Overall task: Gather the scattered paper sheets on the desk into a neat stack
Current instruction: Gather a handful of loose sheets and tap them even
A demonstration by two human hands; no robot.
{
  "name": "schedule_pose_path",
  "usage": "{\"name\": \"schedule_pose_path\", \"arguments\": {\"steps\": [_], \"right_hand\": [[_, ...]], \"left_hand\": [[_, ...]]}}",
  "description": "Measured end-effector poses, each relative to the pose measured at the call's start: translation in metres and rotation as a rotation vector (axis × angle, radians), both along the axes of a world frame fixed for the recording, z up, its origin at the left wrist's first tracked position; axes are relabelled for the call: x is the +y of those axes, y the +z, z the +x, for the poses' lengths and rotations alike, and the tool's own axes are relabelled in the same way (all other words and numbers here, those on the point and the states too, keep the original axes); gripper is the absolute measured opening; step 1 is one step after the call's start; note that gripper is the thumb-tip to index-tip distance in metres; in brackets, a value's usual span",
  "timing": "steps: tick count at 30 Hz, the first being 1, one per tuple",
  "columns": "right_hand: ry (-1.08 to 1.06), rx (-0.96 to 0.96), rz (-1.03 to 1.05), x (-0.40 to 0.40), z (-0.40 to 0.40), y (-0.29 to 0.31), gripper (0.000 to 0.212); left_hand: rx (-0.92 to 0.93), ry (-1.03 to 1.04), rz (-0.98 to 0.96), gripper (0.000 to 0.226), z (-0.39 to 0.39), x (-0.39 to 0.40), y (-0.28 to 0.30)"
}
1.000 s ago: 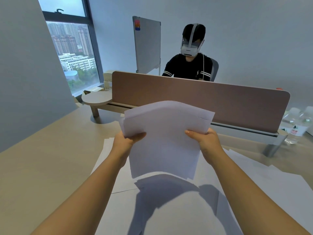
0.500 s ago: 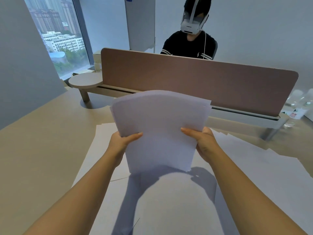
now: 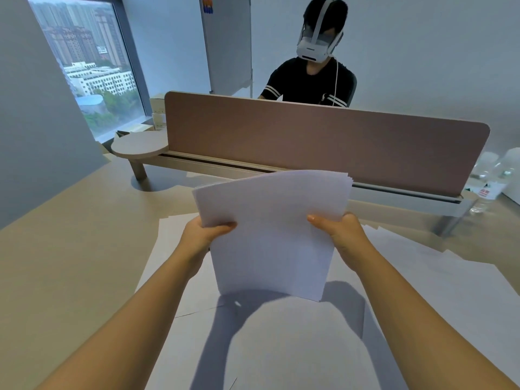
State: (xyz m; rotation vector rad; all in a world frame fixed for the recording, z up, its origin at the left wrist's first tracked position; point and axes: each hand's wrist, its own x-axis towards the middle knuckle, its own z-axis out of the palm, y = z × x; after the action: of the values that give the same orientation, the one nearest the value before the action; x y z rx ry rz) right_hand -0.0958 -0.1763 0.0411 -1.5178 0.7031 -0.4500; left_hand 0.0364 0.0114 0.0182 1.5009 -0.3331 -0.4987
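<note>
I hold a bundle of white paper sheets upright over the desk, its lower edge down near the sheets below. My left hand grips the bundle's left edge, thumb across the front. My right hand grips its right edge the same way. The top edges of the sheets fan out slightly at the upper right. Several more loose white sheets lie spread flat on the desk under and around my arms.
A brown divider panel runs along the desk's far edge, with a person in a headset seated behind it. A small round shelf sticks out at the left. Clear water bottles stand at the far right.
The bundle has come lower toward the desk and its sheets now line up more evenly. Both hands keep their grip on the sides.
</note>
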Motion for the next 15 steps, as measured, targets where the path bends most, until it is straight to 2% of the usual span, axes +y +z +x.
{"name": "schedule_pose_path", "arguments": {"steps": [2,4,7,10,13,15], "right_hand": [[0.041,0.077,-0.019,-0.002,-0.002,-0.007,0.042],[0.002,0.063,-0.091,-0.004,-0.004,-0.008,0.048],[-0.105,-0.104,-0.297,-0.001,-0.007,0.006,0.058],[-0.122,-0.226,-0.577,-0.001,-0.009,0.021,0.077],[-0.078,-0.155,-0.889,-0.008,-0.009,0.023,0.057],[-0.119,-0.164,-0.982,-0.014,-0.009,0.021,0.036]], "left_hand": [[0.041,-0.044,0.036,0.021,-0.002,0.002,-0.012],[0.097,-0.056,0.042,0.024,-0.005,0.001,-0.02],[0.104,-0.051,0.063,0.04,-0.005,-0.006,-0.023],[0.098,-0.06,0.052,0.043,-0.004,-0.009,-0.022],[0.071,-0.067,0.061,0.043,-0.002,-0.011,-0.023],[0.061,-0.071,0.061,0.038,-0.002,-0.011,-0.023]]}}
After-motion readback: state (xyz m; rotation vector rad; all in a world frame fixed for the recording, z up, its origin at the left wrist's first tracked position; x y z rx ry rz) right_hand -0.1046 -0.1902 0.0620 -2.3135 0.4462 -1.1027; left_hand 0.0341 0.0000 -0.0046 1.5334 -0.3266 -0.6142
